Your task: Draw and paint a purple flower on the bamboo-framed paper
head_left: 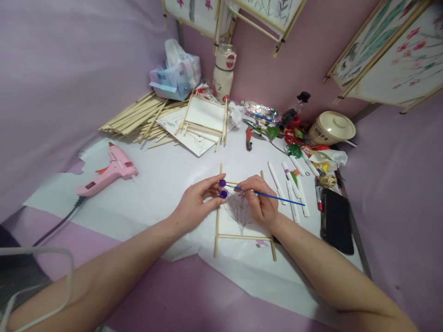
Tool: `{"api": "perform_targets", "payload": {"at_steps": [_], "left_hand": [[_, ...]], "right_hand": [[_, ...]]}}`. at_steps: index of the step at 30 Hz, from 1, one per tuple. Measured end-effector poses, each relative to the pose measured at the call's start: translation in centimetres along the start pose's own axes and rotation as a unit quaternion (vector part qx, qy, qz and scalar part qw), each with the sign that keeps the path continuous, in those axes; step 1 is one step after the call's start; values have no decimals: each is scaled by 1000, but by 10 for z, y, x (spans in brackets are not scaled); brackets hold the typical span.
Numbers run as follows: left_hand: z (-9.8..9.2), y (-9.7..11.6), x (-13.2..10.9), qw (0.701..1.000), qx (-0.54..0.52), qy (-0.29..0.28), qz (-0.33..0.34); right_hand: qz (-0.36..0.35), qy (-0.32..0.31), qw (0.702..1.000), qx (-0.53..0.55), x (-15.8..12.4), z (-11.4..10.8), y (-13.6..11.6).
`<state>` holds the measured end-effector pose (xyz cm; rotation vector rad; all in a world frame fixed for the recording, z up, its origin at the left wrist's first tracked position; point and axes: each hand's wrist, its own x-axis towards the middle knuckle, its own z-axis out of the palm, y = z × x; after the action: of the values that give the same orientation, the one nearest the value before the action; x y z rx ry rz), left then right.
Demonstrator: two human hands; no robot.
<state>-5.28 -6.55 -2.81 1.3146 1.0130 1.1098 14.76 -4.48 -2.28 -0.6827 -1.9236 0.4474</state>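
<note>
A small paper panel in a wooden stick frame [217, 230] lies on white paper in front of me, with a pencilled flower drawn on it. My left hand [199, 203] pinches a small purple paint pot and its purple lid [223, 189] at the frame's left edge. My right hand [261, 203] grips a thin blue paintbrush [280, 197], whose tip reaches toward the purple pot while the handle points right.
A pink glue gun [110, 171] lies at the left with its cord. Bamboo sticks [138, 117] and finished frames [206, 121] pile up behind. White markers [290, 184], pliers, a black case [336, 221], a lidded pot [330, 128], a bottle and tissues crowd the right and back.
</note>
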Motion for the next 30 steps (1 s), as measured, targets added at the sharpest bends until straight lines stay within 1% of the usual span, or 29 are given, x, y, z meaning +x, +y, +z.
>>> {"api": "perform_targets", "payload": {"at_steps": [6,20,23,25,28,30], "left_hand": [[0,0,0,1000,-3,1,-5],[-1,-1,0,1000,6,-5,0],[-1,-1,0,1000,-1,-3,-2],[-1,-1,0,1000,-13,1,-7],[-1,0,2,999,-36,20,-21],[-2,2,4,998,-46,35,-29]], "right_hand": [[1,4,1000,2,-1,1,0],[-20,13,1000,9,0,1,2],[-20,10,1000,8,0,0,1],[-19,19,1000,8,0,0,0],[7,36,999,-7,-1,0,0],[46,24,998,-29,0,0,0]]}}
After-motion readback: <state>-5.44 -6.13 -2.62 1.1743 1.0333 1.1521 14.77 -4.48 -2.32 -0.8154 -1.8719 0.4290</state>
